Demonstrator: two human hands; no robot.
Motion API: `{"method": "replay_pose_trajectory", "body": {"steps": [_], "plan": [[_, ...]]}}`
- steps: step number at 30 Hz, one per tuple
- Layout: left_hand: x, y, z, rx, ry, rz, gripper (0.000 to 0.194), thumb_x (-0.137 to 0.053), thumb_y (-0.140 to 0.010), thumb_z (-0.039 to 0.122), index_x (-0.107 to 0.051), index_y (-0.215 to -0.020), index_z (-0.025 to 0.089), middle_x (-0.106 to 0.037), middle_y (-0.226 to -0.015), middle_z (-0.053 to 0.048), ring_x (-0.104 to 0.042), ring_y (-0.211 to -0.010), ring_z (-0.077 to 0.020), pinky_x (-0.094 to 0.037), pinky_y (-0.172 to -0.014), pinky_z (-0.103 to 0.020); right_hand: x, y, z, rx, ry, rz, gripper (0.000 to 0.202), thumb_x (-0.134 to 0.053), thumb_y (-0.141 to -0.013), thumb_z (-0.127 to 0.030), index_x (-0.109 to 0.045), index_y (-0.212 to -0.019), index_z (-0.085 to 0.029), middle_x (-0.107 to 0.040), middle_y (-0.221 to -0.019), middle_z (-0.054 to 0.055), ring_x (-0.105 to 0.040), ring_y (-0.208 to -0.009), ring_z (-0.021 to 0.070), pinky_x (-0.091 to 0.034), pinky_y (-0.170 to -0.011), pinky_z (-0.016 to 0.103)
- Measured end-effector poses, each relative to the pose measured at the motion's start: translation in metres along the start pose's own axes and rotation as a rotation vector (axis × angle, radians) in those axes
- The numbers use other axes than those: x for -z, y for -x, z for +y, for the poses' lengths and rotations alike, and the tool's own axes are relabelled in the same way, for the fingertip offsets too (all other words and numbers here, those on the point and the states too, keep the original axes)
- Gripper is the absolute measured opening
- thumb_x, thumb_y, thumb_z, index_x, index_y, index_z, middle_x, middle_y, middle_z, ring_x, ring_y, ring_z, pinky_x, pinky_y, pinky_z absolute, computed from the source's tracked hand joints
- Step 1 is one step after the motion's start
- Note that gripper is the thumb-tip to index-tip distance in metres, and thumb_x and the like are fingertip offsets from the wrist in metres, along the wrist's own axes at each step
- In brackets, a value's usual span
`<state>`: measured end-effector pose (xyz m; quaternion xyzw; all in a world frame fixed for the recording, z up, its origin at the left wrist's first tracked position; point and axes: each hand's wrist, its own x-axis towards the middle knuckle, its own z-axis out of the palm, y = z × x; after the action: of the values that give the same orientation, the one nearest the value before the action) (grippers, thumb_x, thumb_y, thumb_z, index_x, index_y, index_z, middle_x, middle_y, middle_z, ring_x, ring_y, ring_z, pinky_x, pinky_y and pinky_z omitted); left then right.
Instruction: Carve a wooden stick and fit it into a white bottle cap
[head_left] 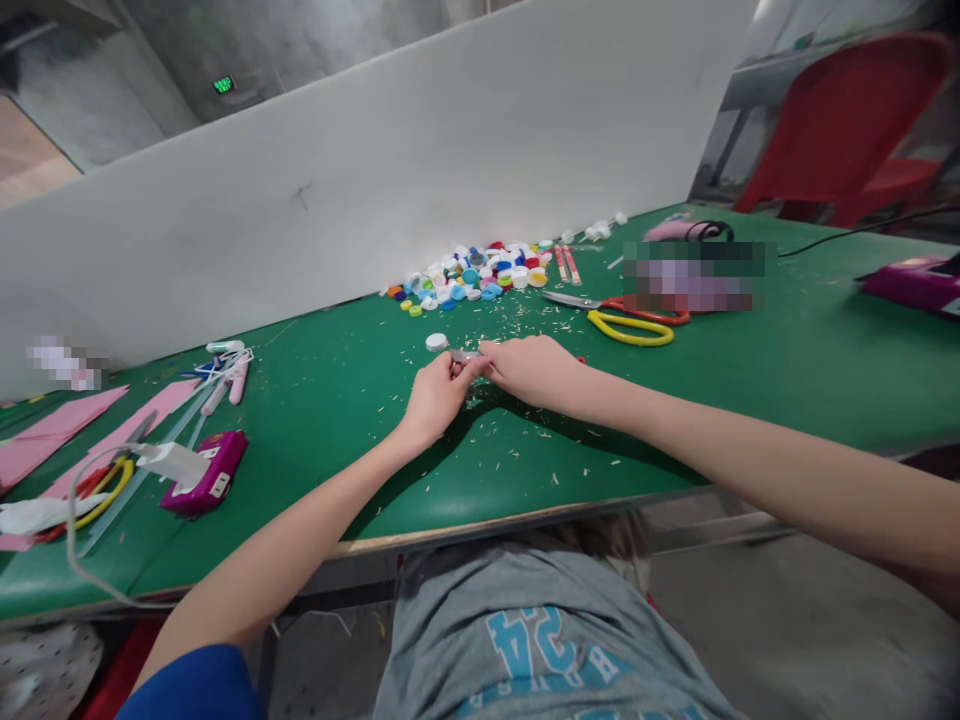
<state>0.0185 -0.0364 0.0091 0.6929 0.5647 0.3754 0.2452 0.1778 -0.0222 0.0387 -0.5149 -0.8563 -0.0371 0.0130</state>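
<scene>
My left hand (441,393) and my right hand (531,370) meet over the middle of the green table (300,440). Between their fingertips shows a small grey, metallic-looking piece (466,356); its far end is hidden by my right fingers. Both hands have their fingers closed, the left pinching the piece's left end. A round white cap (436,342) lies just beyond my left hand. Small pale shavings (517,445) are scattered around and below both hands.
Many colored bottle caps (480,272) are heaped against the white partition (420,140). Scissors (630,328) with yellow and red handles lie right of them. At left are a purple power strip (214,475), pink sheets (64,425) and a white cable (71,530).
</scene>
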Motion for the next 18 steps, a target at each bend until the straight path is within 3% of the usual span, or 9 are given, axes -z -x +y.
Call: {"method": "replay_pose_trajectory", "body": {"steps": [18], "plan": [[0.0007, -0.0001, -0.0024, -0.02, -0.051, 0.023, 0.049, -0.053, -0.086, 0.059, -0.037, -0.063, 0.019, -0.04, -0.056, 0.005, -0.03, -0.055, -0.0095, -0.019, -0.057, -0.027, 0.0006, 0.0061, -0.0099, -0.062, 0.048, 0.037, 0.048, -0.027, -0.101, -0.046, -0.059, -0.117, -0.014, -0.073, -0.088, 0.016, -0.07, -0.085, 0.0287, -0.039, -0.063, 0.032]]}}
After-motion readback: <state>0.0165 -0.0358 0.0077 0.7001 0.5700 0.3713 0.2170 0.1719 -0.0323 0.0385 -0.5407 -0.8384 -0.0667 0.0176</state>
